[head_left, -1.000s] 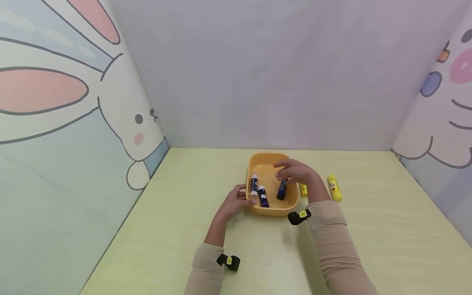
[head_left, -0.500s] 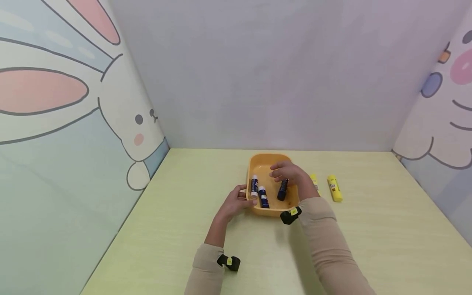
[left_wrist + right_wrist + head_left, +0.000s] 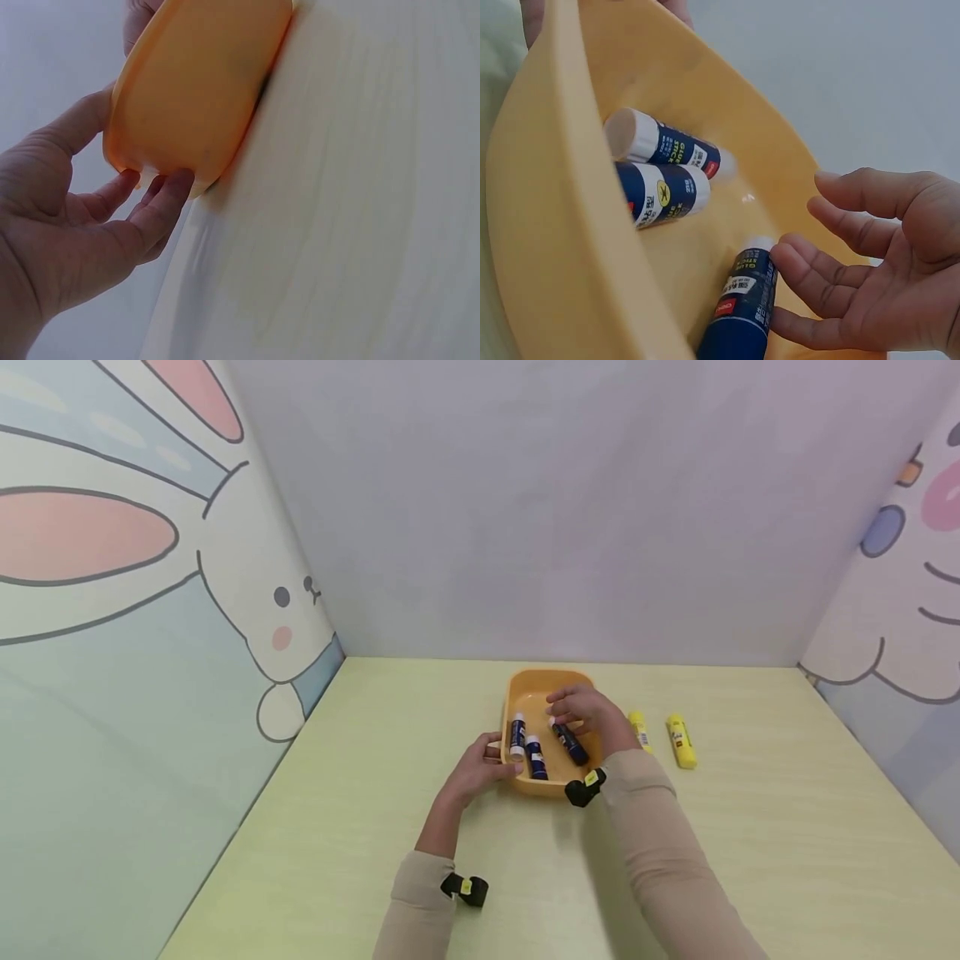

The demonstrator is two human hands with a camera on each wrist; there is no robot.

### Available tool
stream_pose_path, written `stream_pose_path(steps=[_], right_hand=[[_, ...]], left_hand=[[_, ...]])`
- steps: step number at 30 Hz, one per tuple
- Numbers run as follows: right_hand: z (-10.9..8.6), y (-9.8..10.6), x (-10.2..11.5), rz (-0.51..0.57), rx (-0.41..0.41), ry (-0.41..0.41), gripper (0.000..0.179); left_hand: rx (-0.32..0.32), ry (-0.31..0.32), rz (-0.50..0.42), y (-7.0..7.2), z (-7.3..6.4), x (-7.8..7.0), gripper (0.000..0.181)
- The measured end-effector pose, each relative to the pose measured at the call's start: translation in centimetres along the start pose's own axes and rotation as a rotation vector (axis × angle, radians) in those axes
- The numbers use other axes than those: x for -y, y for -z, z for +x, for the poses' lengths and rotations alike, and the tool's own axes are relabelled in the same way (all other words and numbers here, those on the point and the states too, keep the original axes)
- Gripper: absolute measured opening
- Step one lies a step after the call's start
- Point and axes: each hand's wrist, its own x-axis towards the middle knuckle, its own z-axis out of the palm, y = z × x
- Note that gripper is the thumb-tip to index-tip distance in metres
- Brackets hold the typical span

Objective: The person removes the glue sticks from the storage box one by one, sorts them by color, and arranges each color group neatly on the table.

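Note:
My left hand [image 3: 477,770] grips the near left corner of an orange plastic basin [image 3: 551,682]. In the left wrist view its thumb lies at the rim and its fingers press the outer wall. Three navy glue sticks lie inside the basin. Two of them, a white-ended one [image 3: 676,146] and another [image 3: 667,195], lie side by side at the left. My right hand [image 3: 588,706] reaches over the basin's right side with loosely bent fingers. Seen from the right wrist, its fingertips touch the side of the third glue stick [image 3: 742,296], not wrapped round it.
Right of the basin, two yellow tubes shaped like glue sticks lie on the pale table [image 3: 337,827]: one tube [image 3: 640,731] beside my right wrist, the other tube [image 3: 681,742] farther right. A grey wall [image 3: 525,527] rises behind the table, with cartoon-printed panels on both sides.
My right hand has shifted left over the basin. The glue stick at its fingertips has turned, its white end swinging left. My left hand keeps its hold.

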Motion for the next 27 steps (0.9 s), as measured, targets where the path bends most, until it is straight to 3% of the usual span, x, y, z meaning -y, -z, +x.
stream_pose_path(steps=[8,13,16,22,25,27], right_hand=[[0.7,0.2,0.1,0.008,0.008,-0.058,0.037],[0.8,0.4,0.1,-0.117,0.077,-0.066,0.048],[0.7,0.4,0.1,-0.195,0.118,-0.077,0.054],[0.7,0.3,-0.1,-0.253,0.182,-0.095,0.056],[0.7,0.2,-0.1,-0.254,0.194,-0.114,0.054],[0.7,0.2,0.0,-0.269,0.2,-0.123,0.054]], left_hand=[[0.0,0.01,-0.009,0.0,0.1,-0.1,0.071],[0.024,0.016,-0.036,0.1,-0.1,-0.5,0.073],[0.038,0.012,-0.037,0.2,-1.0,-1.5,0.071],[0.04,0.005,-0.022,0.1,-2.3,-3.2,0.07],[0.041,-0.001,-0.028,0.2,-2.4,-3.2,0.07],[0.04,-0.002,-0.042,0.2,-1.6,-2.3,0.071]])
